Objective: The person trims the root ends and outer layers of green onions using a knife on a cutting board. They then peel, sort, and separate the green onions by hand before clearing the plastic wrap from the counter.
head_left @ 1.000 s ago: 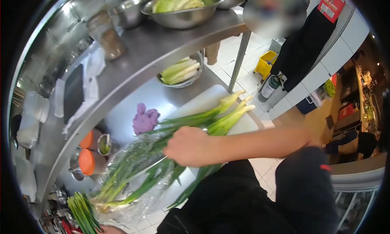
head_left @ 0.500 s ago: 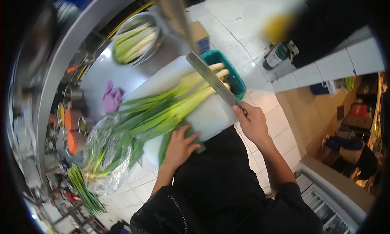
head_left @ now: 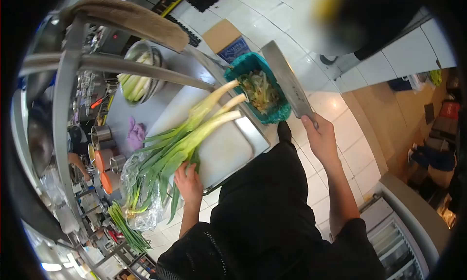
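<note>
My right hand [head_left: 320, 138] is wrapped around the handle of a cleaver [head_left: 288, 78], its broad blade raised over the floor beside the bin. Several leeks [head_left: 204, 117] lie across a white cutting board [head_left: 226, 148], white root ends toward the bin and green leaves toward the left. My left hand [head_left: 188, 183] rests at the board's near edge against the green leaves, its fingers partly spread. A clear plastic bag [head_left: 141, 217] surrounds the leaf ends.
A green-lined bin [head_left: 279, 113] holding vegetable scraps stands beyond the board. Cut leeks fill a metal bowl [head_left: 154, 88]. A purple cloth [head_left: 136, 134] lies on the steel table [head_left: 168, 66]. A metal rail [head_left: 146, 75] crosses above; a cardboard box [head_left: 221, 34] sits on the floor.
The cleaver has moved from over the leeks' root ends out to the right, past the bin. My left hand has shifted left and its fingers have drawn closer together. The view has shifted.
</note>
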The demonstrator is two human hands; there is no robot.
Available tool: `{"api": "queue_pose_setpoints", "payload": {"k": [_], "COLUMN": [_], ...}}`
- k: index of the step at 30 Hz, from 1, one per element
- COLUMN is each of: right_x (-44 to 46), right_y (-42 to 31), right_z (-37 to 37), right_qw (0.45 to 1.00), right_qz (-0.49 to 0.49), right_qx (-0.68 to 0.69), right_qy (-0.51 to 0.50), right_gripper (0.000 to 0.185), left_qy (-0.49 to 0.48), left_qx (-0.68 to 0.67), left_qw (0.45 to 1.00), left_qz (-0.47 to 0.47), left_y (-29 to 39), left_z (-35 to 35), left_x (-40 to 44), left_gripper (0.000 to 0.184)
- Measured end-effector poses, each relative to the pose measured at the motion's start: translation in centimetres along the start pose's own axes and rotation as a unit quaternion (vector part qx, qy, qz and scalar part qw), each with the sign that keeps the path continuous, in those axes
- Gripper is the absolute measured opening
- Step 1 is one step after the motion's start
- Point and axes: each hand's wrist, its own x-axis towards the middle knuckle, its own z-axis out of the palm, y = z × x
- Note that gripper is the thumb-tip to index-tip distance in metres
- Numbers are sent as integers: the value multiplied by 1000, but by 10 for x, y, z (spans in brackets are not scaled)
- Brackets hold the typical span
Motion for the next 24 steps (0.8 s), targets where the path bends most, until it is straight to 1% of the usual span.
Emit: {"api": "queue_pose_setpoints", "payload": {"k": [1, 3, 4, 5, 6, 7, 8, 9, 10, 11, 13, 14, 16, 17, 19, 20, 21, 23, 24], "right_x": [-4, -13, -19, -25, -31, -40, -43, -47, -53, -60, -69, -73, -80, -84, -88, -90, -91, -95, -97], "right_y": [-5, -19, -22, -30, -42, -51, -40, -42, -47, -50, -59, -64, -67, -65, -65, -67, -69, -72, -74], "right_z": [1, 3, 9, 12, 17, 20, 32, 41, 50, 58, 67, 71, 78, 80, 83, 85, 86, 87, 89], "right_qw": [1000, 999, 995, 994, 993, 984, 976, 977, 972, 966, 964, 963, 958, 959, 967, 968, 971, 975, 976], "right_qz": [-12, -1, -79, -96, -33, 33, 38, 28, 38, 51, 48, 55, 75, 72, 64, 60, 62, 60, 67], "right_qx": [2, 2, 29, 27, 61, 93, 124, 119, 153, 187, 189, 197, 215, 210, 183, 176, 167, 149, 152], "right_qy": [-3, -47, -51, -48, -98, -149, -173, -174, -172, -171, -179, -176, -173, -175, -165, -167, -159, -153, -142], "right_gripper": [31, 28, 28, 28, 30, 32, 32, 32, 28, 24, 22, 22, 21, 21, 20, 20, 19, 17, 17], "left_qy": [11, 22, 38, 65, 90, 102, 96, 90, 44, 50, -24, -17, -37, -34, -122, -133, -128, -244, -259], "left_qx": [-1, -62, -63, -54, -44, -47, -37, -29, -35, -41, -48, -53, -135, -139, -181, -205, -212, -322, -327], "left_qw": [1000, 998, 997, 996, 994, 993, 994, 994, 997, 997, 997, 997, 988, 988, 976, 969, 969, 913, 905], "left_qz": [3, 10, 7, 22, 38, 36, 45, 53, 56, 49, 57, 53, 66, 62, 6, 25, 21, 59, 78], "left_y": [7, 13, 20, 27, 30, 29, 26, 23, 22, 16, 1, -10, -29, -36, -39, -50, -63, -87, -93], "left_z": [-5, -8, -13, -18, -22, -24, -25, -26, -33, -32, -31, -33, -43, -48, -80, -83, -85, -89, -92], "left_x": [1, -2, 3, 10, 18, 28, 38, 50, 61, 68, 84, 94, 111, 118, 141, 152, 162, 182, 192], "left_gripper": [37, 42, 42, 49, 56, 56, 62, 68, 71, 71, 62, 62, 48, 48, 38, 36, 36, 32, 29]}}
